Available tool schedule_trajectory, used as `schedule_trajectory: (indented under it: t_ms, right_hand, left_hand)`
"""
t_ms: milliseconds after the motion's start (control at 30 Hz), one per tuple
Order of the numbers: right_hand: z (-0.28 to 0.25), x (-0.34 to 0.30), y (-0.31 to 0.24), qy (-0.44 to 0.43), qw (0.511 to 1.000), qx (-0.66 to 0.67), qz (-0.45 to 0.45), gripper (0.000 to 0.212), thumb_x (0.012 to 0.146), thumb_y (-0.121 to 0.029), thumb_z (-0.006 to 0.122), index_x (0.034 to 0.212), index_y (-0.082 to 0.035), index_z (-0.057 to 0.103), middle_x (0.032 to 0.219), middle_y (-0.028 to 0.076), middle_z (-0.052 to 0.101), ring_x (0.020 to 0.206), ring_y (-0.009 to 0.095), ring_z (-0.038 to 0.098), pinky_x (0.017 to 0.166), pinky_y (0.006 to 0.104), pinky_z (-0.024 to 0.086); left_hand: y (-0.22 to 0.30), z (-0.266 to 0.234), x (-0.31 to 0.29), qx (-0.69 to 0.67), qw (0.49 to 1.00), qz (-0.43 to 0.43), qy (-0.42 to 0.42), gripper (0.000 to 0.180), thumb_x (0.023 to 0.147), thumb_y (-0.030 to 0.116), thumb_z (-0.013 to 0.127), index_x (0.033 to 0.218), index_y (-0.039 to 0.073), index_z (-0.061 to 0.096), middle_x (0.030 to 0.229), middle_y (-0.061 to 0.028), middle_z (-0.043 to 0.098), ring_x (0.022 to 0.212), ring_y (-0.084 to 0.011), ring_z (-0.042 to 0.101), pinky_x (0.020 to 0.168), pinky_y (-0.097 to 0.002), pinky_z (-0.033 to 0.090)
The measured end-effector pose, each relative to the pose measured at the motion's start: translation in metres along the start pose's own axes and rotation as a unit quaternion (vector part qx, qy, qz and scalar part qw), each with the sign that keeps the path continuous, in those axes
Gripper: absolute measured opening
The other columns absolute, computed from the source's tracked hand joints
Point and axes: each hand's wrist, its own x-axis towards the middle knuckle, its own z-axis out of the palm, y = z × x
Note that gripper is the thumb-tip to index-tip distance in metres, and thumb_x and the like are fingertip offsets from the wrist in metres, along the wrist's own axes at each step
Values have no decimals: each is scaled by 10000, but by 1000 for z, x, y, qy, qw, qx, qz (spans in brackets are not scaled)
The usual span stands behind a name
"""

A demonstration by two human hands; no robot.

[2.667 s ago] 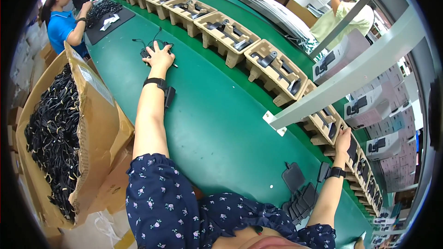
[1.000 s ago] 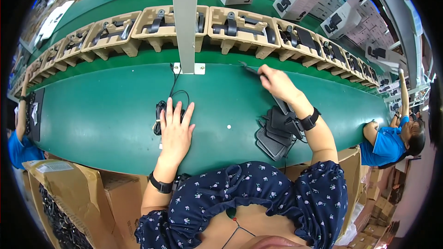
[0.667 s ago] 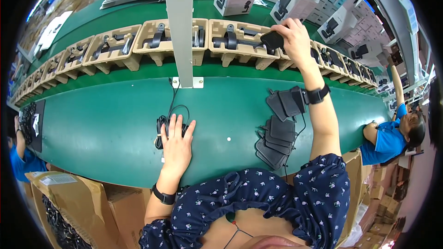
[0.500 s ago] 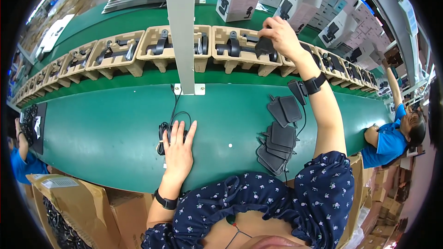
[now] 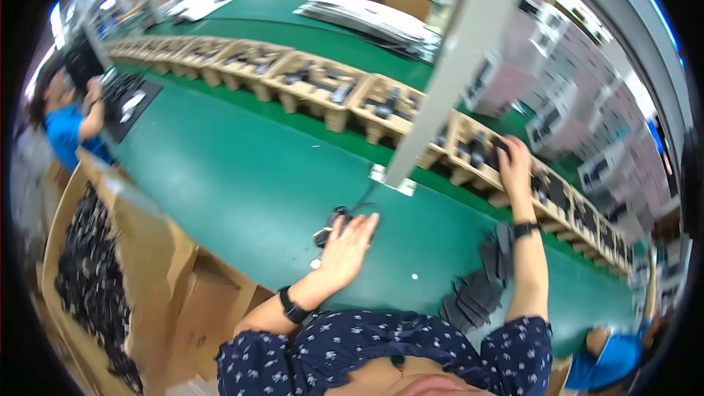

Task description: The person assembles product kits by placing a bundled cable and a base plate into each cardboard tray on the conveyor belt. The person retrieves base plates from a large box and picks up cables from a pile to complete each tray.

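My right hand (image 5: 516, 165) reaches into a tan moulded tray (image 5: 456, 132) on the far line. Its fingers are closed on a flat black pouch (image 5: 499, 148), which sits low in the tray beside black rounded parts. My left hand (image 5: 347, 253) rests on the green table with its fingers stretched out. Under and beside its fingertips lies a coiled black cable (image 5: 337, 220), partly hidden by the hand. Several more flat black pouches (image 5: 473, 297) lie in an overlapping pile near my right forearm.
A grey post (image 5: 447, 73) rises from the table between my hands. A row of tan trays (image 5: 315, 99) with black parts runs along the far side, with white boxes (image 5: 506, 66) behind. An open carton (image 5: 158, 264) of black cables stands at left. Co-workers (image 5: 66, 121) sit at both ends.
My view has turned to the left. The right hand has lowered the black pouch from above the trays into one of them. The left hand stays by the coiled cable.
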Motion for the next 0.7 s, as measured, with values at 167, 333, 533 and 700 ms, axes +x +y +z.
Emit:
schedule_trajectory:
  t_ms: [167,333,533,700]
  right_hand:
    - [-21,-29,-143,-71,957,197,-203,277,713,-48,644,987,-53,606,995,123,611,948,321,567,849,418,429]
    - [-7,-74,-243,-298,878,134,-350,691,701,-302,726,1263,5,468,1032,127,594,942,283,562,872,377,435]
    - [-3,-62,-270,-338,878,123,-316,723,677,-301,753,1258,2,447,881,122,569,800,297,550,728,392,440]
    - [5,-82,-272,-345,861,139,-346,577,680,-366,736,1078,-18,504,877,113,563,788,288,548,703,388,432]
  left_hand:
    - [-5,5,3,-89,994,-11,54,426,766,65,651,1138,13,450,1104,-140,574,1111,-290,525,1078,-485,266]
    - [-12,4,-1,-184,978,-17,99,283,801,57,608,1028,-8,452,886,-166,611,952,-325,593,1090,-465,265]
    - [-20,-28,-7,-200,968,-105,112,286,830,99,592,1070,29,454,817,-139,629,837,-328,612,724,-436,478]
    - [-17,-21,-21,-194,971,-118,78,400,839,117,589,1195,61,414,837,-122,602,815,-319,595,704,-424,475]
